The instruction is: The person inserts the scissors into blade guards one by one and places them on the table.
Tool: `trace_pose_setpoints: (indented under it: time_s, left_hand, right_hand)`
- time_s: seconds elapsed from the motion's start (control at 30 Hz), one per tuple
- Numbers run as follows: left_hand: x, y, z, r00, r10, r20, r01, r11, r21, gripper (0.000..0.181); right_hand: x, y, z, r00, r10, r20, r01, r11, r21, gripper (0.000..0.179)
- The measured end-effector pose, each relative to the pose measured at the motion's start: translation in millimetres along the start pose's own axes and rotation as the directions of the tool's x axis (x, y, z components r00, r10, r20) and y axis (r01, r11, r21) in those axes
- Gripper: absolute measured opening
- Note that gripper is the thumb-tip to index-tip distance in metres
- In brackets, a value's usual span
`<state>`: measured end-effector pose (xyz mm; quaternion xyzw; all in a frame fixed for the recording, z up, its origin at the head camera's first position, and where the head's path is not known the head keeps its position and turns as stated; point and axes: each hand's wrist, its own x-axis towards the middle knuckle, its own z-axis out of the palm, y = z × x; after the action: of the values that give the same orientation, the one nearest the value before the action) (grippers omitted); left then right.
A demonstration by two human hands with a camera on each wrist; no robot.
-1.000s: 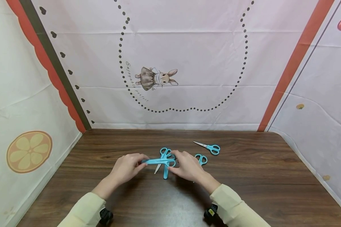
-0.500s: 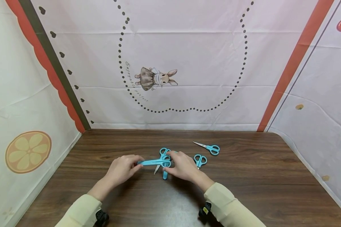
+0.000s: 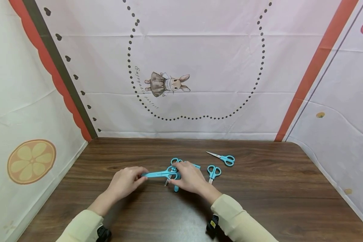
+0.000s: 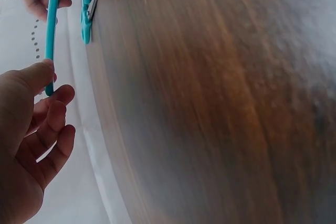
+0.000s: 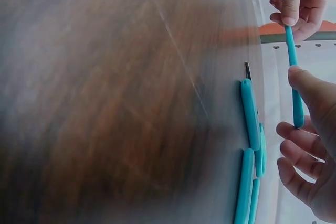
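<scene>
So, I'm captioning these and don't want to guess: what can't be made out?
Head view: the blades of the held scissors, hidden by a blue cover.
Head view: part of a blue piece, hidden behind the right hand.
Left wrist view: the rest of the right hand, cut off by the top edge.
Both wrist views: fine detail of the tabletop, blurred.

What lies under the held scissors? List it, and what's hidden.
The head view shows another pair of scissors, one handle loop and blade tip visible, and the end of a blue piece. The rest is covered by the held scissors and right hand.
</scene>
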<state>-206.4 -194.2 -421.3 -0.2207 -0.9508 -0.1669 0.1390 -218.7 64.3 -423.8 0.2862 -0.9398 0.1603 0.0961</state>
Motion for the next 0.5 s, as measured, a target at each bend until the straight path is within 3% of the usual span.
trace_pose_setpoints:
  time_s: [0.23,0.5]
  left_hand:
    - [-4.1,-4.6,-2.3,1.0,-0.014,-0.003,0.014,1.0,0.009,0.014]
    - [-7.4,-9.4,-5.9,0.999,-0.049,0.004,0.049,0.999,0.007,0.013]
  right_hand:
    - [3.9,-5,3,0.999,-0.029,-0.032,0.029,0.999,-0.024,0.056]
    - [9.0,-12,5,0.999,-0.021,-0.032,0.022,1.0,0.021,0.054]
